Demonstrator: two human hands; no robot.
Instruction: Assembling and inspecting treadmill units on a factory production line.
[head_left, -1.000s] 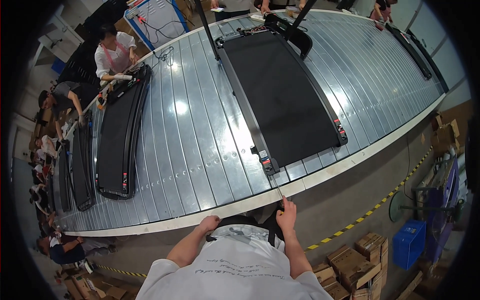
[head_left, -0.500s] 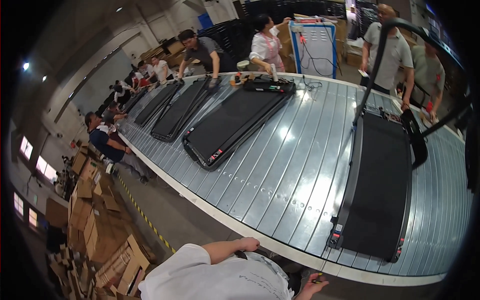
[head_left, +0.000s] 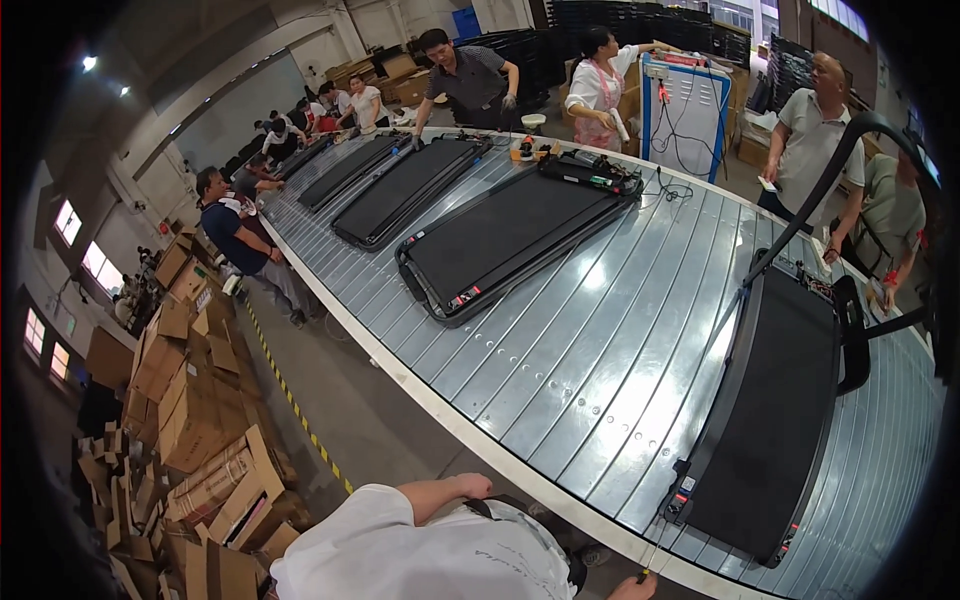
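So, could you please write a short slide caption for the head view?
Wearer's right hand holds a thin tool at the conveyor edge near a black treadmill.

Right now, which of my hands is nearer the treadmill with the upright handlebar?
Right. The right hand is just below the treadmill's near end at the conveyor edge; the left hand rests farther left, against the body.

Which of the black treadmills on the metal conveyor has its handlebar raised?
The treadmill at the right end, closest to the person's right hand. Its curved black handlebar stands up, while the other treadmills farther along the conveyor lie flat.
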